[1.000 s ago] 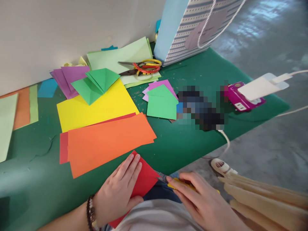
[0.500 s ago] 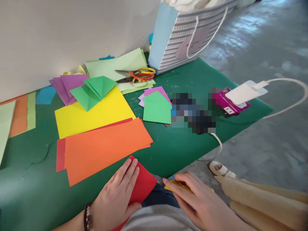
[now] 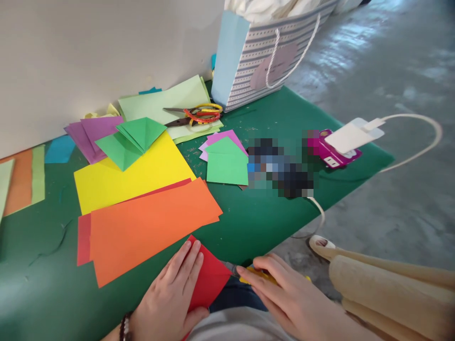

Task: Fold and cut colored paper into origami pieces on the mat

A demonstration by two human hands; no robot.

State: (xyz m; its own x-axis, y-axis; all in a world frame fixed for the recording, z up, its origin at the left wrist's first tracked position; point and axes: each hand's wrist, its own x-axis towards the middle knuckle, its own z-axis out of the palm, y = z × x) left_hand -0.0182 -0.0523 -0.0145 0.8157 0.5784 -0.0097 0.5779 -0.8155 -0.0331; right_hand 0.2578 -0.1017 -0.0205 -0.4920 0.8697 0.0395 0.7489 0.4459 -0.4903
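Folded red paper (image 3: 209, 279) lies at the table's front edge, partly hanging over it near my lap. My left hand (image 3: 170, 284) rests flat on it, fingers stretched out, pressing it down. In my right hand (image 3: 280, 289) is a yellow utility knife (image 3: 261, 274), gripped with the index finger along its top. Its blade touches the paper's right corner; how far it goes into the fold I cannot tell. Just beyond my left hand lie orange sheets (image 3: 152, 222) over red ones, with a yellow sheet (image 3: 131, 175) behind.
Folded green (image 3: 133, 139) and purple papers (image 3: 88, 137) lie further back, beside scissors (image 3: 195, 115) on pale green sheets. A striped paper bag (image 3: 263, 61) stands at the back. A white charger (image 3: 350, 136) with a cable lies right. Another person's trouser leg (image 3: 387, 284) is close on the right.
My view has shifted slightly, so the table's things sit a little further left and lower. The knife stays at the red paper's corner, and both hands hold nearly the same pose.
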